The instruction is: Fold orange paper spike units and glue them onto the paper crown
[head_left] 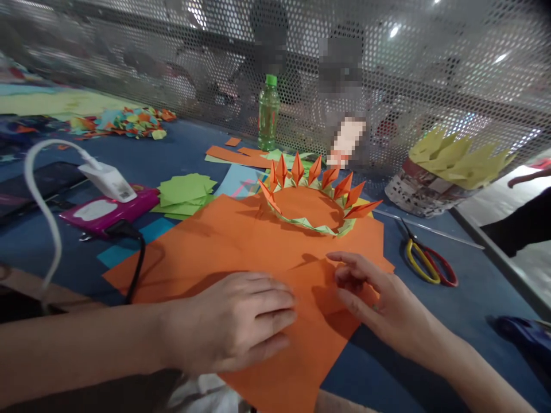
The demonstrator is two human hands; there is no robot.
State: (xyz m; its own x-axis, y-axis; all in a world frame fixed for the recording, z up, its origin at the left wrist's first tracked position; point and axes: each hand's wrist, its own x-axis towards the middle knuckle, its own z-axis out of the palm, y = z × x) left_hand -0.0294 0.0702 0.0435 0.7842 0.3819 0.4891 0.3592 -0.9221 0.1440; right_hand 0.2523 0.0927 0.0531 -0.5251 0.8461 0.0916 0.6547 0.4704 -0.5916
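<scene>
Orange sheet (316, 301) lies under the left hand and runs across to the right hand, near corner hanging past the table edge. Left hand (245, 318) palm down on it, fingers nearly straight and close together; can't tell if it grips anything. Right hand (365, 289) half open, fingers curled, thumb apart, at the sheet's right side; nothing seen in its grasp, contact unclear. More orange paper (202, 246) spreads beneath and beyond the left hand.

Just ahead of both hands: paper ring (306, 223), pale green band, orange folded points, lying on the orange paper. Right of right hand: scissors (414, 238), yellow and red handles, clear strip (430, 229) just beyond. Farther ahead on that side, newspaper crown (430, 186) with yellow spikes.

Ahead-left of left hand: green paper pieces (185, 192), blue paper (150, 235), magenta box (146, 201) with white adapter (107, 178) on top, black cable (141, 252) nearby. Well beyond: scrap pile (129, 121). Straight ahead past the ring: green bottle (268, 117), upright, before a perforated screen (172, 74).
</scene>
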